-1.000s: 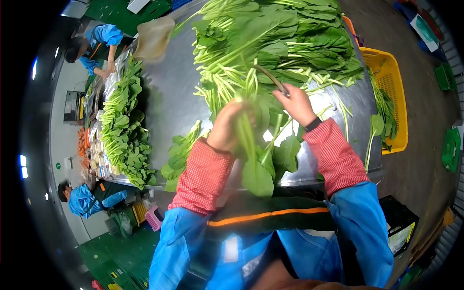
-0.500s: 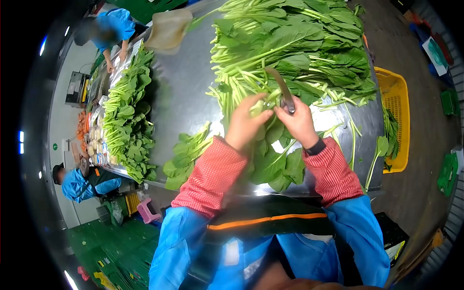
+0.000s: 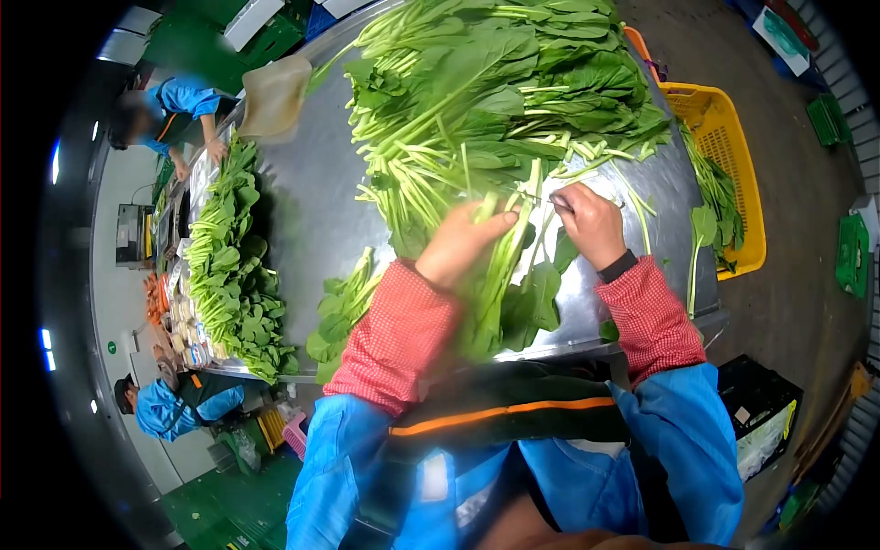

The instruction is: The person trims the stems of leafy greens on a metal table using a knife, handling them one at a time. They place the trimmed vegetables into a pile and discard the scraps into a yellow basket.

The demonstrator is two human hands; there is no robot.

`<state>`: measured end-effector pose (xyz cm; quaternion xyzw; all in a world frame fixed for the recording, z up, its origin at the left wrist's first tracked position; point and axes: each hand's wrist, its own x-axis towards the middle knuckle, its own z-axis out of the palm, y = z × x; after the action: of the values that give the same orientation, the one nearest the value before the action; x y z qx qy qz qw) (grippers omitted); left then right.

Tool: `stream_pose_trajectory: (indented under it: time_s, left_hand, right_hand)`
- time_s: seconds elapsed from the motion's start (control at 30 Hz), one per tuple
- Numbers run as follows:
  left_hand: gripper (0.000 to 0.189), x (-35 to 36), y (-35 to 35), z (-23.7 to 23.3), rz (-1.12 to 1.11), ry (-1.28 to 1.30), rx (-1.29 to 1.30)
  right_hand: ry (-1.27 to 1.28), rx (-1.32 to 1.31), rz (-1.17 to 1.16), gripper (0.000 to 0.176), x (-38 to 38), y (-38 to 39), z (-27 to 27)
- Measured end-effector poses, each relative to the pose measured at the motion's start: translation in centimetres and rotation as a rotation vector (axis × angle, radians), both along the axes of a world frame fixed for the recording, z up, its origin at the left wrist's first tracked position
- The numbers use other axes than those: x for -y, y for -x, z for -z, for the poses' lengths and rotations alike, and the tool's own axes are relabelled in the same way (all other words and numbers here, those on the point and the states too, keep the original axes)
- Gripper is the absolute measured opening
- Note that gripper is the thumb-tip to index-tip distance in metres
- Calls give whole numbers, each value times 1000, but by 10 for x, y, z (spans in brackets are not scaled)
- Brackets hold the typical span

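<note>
My left hand is closed around a bunch of leafy greens, their pale stems pointing up and away and their leaves hanging toward me at the table's near edge. Just right of those stems, my right hand is closed on a knife; only a small dark part of it shows, and the blade is hardly visible. Beyond both hands lies a big pile of leafy greens. A smaller bunch rests left of my left forearm.
A metal table carries the greens, with loose stems on its right. A yellow crate stands beyond the right edge. At left are a row of greens and two people in blue. A translucent sheet lies at the far left corner.
My right hand has moved right, away from my left hand, and the curved blade seen before is now mostly hidden. The held stems now stand up in view. The camera view has shifted.
</note>
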<state>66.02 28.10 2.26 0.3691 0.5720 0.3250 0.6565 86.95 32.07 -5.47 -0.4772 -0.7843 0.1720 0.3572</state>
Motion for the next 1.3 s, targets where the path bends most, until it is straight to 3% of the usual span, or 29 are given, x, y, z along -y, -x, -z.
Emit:
stream_pose_trajectory:
  time_s: [0.13,0.17,0.27,0.3,0.37,0.4,0.47,0.53,0.67,0.73,0.77,0.8,0.9,0.97,1.07,1.13,1.17,1.2,1.3]
  left_hand:
    - [24,13,-5,1,-43,83,107]
    - [22,14,-3,0,-54,71,125]
    - [20,10,-3,-1,-93,44,47]
    - [21,10,-6,8,-87,18,63]
    - [22,13,-4,37,-44,-59,19]
    - [31,16,-7,30,-44,-55,9]
    - [43,20,4,29,-57,-157,-83]
    - [52,24,17,16,-112,-137,27]
    - [53,30,9,-21,-30,-253,269]
    - [50,29,18,-22,139,-185,268]
    - [49,30,25,-28,100,-163,264]
    - [48,33,36,-37,61,-140,261]
    - [51,41,91,-64,-114,-253,304]
    - [49,49,129,-84,-259,-321,249]
    - [32,57,165,-102,-306,-373,-273]
    - [29,56,193,-81,-171,-355,-775]
    - [32,58,206,-53,-159,-476,-1041]
    - [41,59,218,-29,-81,-412,-1255]
    - [72,79,259,66,-31,-258,-1413]
  right_hand:
    - [52,64,168,12,4,-12,41]
    - [345,102,158,14,5,-21,42]
    - [524,-617,-30,21,20,-4,1]
    - [724,-710,-124,29,23,-2,-15]
    - [594,-634,-276,25,21,7,-21]
    - [513,-629,-319,22,19,12,-17]
    - [771,-650,-126,18,13,-4,-54]
    - [586,-552,-2,18,6,-14,-66]
    - [344,-200,-108,29,15,27,-82]
    - [566,-477,-314,24,17,51,-88]
    - [772,-735,-366,18,15,57,-85]
    - [695,-753,-304,15,10,60,-79]
    - [561,-514,-99,22,-7,59,-47]
    - [570,-360,-149,26,-6,67,-16]
    - [554,-188,-228,29,-1,89,-1]
    - [501,-98,-233,26,-4,108,10]
    - [494,-73,-229,27,-6,118,9]
    - [470,-61,-214,30,-8,129,11]
    - [415,-50,-167,42,-21,163,40]
